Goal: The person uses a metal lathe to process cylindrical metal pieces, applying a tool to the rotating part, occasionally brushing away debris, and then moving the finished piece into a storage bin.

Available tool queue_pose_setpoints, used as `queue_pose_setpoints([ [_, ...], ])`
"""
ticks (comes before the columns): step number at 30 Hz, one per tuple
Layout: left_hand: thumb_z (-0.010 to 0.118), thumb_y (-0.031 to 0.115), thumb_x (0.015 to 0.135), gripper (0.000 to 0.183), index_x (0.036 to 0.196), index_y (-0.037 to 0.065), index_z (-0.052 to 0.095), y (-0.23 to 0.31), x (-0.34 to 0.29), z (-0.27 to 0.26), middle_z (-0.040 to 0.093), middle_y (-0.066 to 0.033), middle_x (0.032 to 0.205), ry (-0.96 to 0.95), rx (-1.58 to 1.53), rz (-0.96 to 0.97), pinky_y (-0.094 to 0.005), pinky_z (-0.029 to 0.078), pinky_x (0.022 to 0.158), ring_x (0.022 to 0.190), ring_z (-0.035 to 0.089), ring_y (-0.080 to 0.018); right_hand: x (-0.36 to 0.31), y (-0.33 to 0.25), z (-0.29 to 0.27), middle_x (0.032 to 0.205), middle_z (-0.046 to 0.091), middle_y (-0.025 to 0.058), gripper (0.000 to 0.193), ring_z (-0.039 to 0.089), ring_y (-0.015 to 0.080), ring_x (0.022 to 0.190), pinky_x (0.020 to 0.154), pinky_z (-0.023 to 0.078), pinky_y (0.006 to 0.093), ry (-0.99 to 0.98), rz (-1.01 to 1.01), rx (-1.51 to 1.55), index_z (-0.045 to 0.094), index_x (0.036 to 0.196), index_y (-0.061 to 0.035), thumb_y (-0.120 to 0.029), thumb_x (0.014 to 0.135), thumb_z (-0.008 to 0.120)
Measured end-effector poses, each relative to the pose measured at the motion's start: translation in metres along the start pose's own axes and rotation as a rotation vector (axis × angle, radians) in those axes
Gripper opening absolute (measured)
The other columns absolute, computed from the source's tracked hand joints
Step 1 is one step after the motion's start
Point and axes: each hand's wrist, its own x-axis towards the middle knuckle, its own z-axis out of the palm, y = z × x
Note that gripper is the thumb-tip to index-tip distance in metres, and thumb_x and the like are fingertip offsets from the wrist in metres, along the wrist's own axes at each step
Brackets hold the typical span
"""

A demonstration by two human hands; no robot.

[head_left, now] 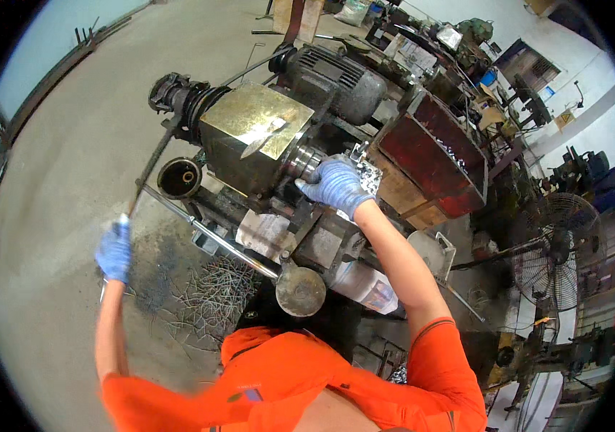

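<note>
A small lathe-like machine (242,162) with a brass-coloured top plate (257,119) stands in front of me. A file-like tool with a pale handle (264,138) lies on that plate. My gloved left hand (114,252) is closed round the lower end of a long lever (152,162), which runs up to the machine's left end. At the shiny round spindle nose (302,162), my gloved right hand (337,183) curls its fingers, the thumb pointing left. Whatever lies between those fingers is hidden by the glove. A second, bright steel bar (214,241) slants below the machine.
Long thin metal shavings (210,302) lie heaped on the floor. A dark red bin (433,155) stands right of the machine, holding shiny bits. Behind is an electric motor (332,83). A round-ended handle (300,290) juts toward me. A fan (555,248) stands at the right.
</note>
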Motion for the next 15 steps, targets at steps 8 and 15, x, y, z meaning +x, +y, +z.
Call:
queue_pose_setpoints([
  [8, 0.051, 0.052, 0.082, 0.047, 0.085, 0.006, 0.062, 0.047, -0.025, -0.025, 0.063, -0.0205, 0.084, -0.146, 0.057, -0.066, -0.0455, 0.047, 0.071, 0.08, 0.061, -0.0374, 0.003, 0.001, 0.007, 0.075, 0.062, 0.0211, 0.052, 0.059, 0.0363, 0.076, 0.081, 0.043, 0.0412, 0.007, 0.005, -0.002, 0.066, 0.078, -0.0014, -0.052, 0.076, 0.054],
  [15, 0.053, 0.048, 0.081, 0.042, 0.089, 0.008, 0.062, 0.054, -0.024, -0.029, 0.063, -0.0197, 0.084, -0.14, 0.026, -0.053, -0.0456, 0.046, 0.072, 0.08, 0.061, -0.0372, -0.001, 0.005, 0.005, 0.077, 0.064, 0.0195, 0.051, 0.061, 0.0343, 0.078, 0.08, 0.045, 0.04, 0.024, 0.024, -0.026, 0.067, 0.083, -0.0018, -0.051, 0.075, 0.056],
])
